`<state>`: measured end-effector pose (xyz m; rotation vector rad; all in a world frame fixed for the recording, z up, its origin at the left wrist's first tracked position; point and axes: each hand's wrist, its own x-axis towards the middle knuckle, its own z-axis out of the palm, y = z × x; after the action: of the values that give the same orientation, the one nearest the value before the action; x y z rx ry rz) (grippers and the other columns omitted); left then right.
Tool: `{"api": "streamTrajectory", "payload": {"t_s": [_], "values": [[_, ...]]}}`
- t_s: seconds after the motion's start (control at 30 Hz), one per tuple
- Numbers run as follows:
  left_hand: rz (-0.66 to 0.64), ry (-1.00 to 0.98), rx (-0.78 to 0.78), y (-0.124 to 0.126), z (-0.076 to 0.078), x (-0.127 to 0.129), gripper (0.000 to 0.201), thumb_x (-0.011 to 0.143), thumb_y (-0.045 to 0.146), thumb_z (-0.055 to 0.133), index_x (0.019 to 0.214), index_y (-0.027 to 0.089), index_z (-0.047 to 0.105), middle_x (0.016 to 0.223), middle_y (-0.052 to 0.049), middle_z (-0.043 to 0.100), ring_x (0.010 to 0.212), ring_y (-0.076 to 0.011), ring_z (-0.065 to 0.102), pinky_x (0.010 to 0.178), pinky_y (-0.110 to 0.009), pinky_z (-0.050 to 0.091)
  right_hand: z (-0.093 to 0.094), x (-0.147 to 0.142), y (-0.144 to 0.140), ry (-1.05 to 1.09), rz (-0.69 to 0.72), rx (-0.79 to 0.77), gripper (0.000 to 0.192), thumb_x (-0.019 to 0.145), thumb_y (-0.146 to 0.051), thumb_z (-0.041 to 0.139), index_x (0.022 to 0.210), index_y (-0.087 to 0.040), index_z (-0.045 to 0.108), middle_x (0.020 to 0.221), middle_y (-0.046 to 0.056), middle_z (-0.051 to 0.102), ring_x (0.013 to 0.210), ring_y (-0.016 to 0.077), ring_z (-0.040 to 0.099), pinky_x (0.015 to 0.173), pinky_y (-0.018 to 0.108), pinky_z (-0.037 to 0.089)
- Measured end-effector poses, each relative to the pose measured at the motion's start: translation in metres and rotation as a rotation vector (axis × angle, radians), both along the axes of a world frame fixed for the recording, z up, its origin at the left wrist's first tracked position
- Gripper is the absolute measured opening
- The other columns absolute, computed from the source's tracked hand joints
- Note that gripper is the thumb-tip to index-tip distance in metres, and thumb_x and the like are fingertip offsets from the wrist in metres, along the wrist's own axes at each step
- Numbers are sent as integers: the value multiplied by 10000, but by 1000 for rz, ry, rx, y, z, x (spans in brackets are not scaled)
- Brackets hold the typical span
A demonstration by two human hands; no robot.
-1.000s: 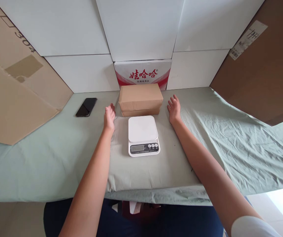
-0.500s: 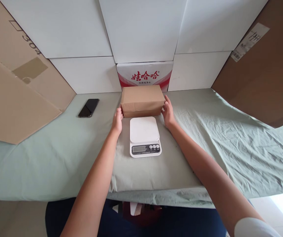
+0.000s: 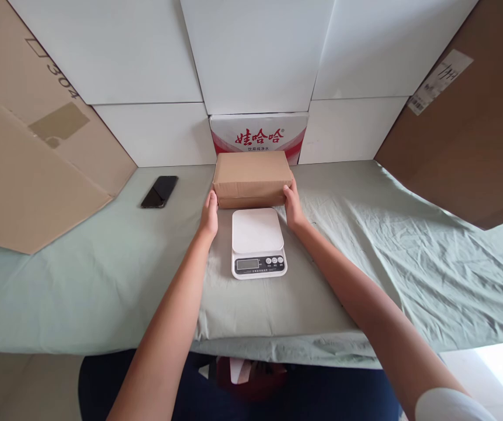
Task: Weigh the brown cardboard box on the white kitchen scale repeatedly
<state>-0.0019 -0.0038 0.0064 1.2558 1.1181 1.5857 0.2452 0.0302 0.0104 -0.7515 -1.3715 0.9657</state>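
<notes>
A brown cardboard box lies on the green cloth at the back of the table, in front of a red and white printed carton. My left hand presses against the box's left end and my right hand against its right end, so the box is gripped between them. Just in front of the box stands a white digital kitchen scale with an empty platform and its display facing me.
A black phone lies at the back left of the green cloth. Large cardboard sheets lean at the left and right. White panels form the back wall. The table's front edge runs just below the scale.
Both hands moved inward from flat on the cloth to the two ends of the brown box and now clasp it. The box has barely shifted.
</notes>
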Motion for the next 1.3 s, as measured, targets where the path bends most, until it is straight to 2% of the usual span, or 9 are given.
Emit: {"api": "streamTrajectory", "payload": {"t_s": [0.1,0.2,0.37,0.53,0.67,0.87,1.03,1.3], "values": [[30,-4,0,-3,1,-1,821,866,827,478,1446,255,576,1637,-107,478,1559,-299,386,1279,-453,298,4,0,-7,-33,-2,17,735,933,-671,461,1594,-410,273,1704,-77,345,1631,216,246,1363,522,196],[36,1,17,-13,2,-1,787,878,812,476,1427,260,592,1607,-111,515,1544,-303,411,1263,-454,329,9,1,-20,-48,-20,21,801,917,-698,488,1612,-383,244,1734,-50,286,1648,230,189,1369,515,154],[-6,18,138,-41,10,3,716,916,759,470,1433,277,585,1555,-105,572,1514,-302,456,1248,-442,354,22,2,-50,-89,-90,89,840,933,-703,453,1639,-360,153,1765,-23,196,1665,251,108,1370,540,136],[-53,43,245,-71,23,11,742,925,754,453,1471,259,541,1557,-130,556,1491,-327,477,1227,-472,373,36,8,-84,-106,-119,171,818,942,-684,461,1635,-368,163,1773,-31,154,1671,270,75,1378,545,119],[-43,64,242,-101,24,18,798,898,784,463,1494,256,517,1565,-139,540,1514,-345,443,1252,-485,339,30,17,-110,-122,-132,178,825,943,-686,462,1638,-371,150,1776,-37,138,1673,274,45,1381,553,88],[-9,73,233,-146,11,20,843,898,783,431,1551,251,462,1582,-132,523,1525,-359,421,1253,-481,343,9,20,-139,-101,-63,91,843,938,-702,456,1641,-394,108,1771,-44,157,1661,279,140,1371,558,171],[5,66,174,-152,5,17,846,896,793,406,1548,256,467,1583,-127,527,1520,-365,426,1235,-504,361,5,15,-145,-60,-55,34,832,942,-681,476,1639,-379,135,1756,-34,225,1666,252,119,1376,509,189],[-9,71,117,-150,5,17,842,898,806,380,1542,271,470,1604,-118,507,1508,-367,443,1237,-517,361,7,14,-149,-75,-111,19,812,945,-662,482,1636,-351,191,1744,-11,267,1667,263,102,1376,526,169]]}}
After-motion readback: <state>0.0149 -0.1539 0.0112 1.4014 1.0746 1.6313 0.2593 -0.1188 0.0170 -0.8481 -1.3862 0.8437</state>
